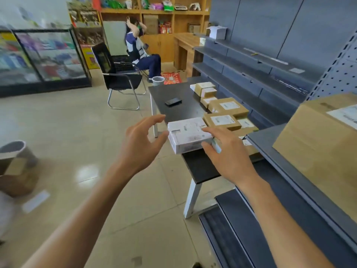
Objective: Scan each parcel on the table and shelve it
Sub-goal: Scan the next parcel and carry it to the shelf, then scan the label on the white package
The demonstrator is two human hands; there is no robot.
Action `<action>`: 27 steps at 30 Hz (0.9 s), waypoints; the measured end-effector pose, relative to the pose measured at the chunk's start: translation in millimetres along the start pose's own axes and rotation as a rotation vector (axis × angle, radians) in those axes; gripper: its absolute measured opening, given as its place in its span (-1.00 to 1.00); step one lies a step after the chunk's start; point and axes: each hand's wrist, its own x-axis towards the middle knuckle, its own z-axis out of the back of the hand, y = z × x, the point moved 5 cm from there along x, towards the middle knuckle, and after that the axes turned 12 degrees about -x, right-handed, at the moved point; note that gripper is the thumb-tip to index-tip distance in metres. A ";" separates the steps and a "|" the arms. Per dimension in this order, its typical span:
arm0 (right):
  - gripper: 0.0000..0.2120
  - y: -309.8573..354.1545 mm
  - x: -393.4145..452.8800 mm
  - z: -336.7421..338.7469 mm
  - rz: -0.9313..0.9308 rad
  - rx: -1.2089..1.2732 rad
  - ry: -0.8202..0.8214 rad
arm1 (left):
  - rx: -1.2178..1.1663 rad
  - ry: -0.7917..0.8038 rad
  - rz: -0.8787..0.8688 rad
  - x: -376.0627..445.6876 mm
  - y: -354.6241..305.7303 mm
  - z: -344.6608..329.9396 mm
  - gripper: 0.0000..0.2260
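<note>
A dark table with white legs stands on a pale tiled floor, its right long edge against grey metal shelving. The white parcel lies at the near left edge of the table. The right hand grasps it: fingers rest on its top and the thumb presses its near side. The left hand is beside the parcel's left end with fingers spread and released; its thumb is at the box, though I cannot tell if it touches. Brown cardboard parcels lie in a row along the right edge. A black phone lies near the table's middle. Behind stand a black chair, a glass cabinet and wooden shelves. A large carton sits on a near shelf.
</note>
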 end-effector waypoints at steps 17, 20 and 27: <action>-0.60 -1.2 254.0 -115.7 0.153 0.135 0.071 | 0.059 -0.113 0.109 171.6 151.4 25.7 -0.64; -0.60 4.0 285.6 -137.8 0.157 0.166 0.112 | 0.060 -0.115 0.151 188.6 175.1 30.7 -0.63; -0.60 15.4 358.4 -198.4 0.171 0.148 0.188 | 0.049 -0.122 0.186 246.3 239.1 45.7 -0.63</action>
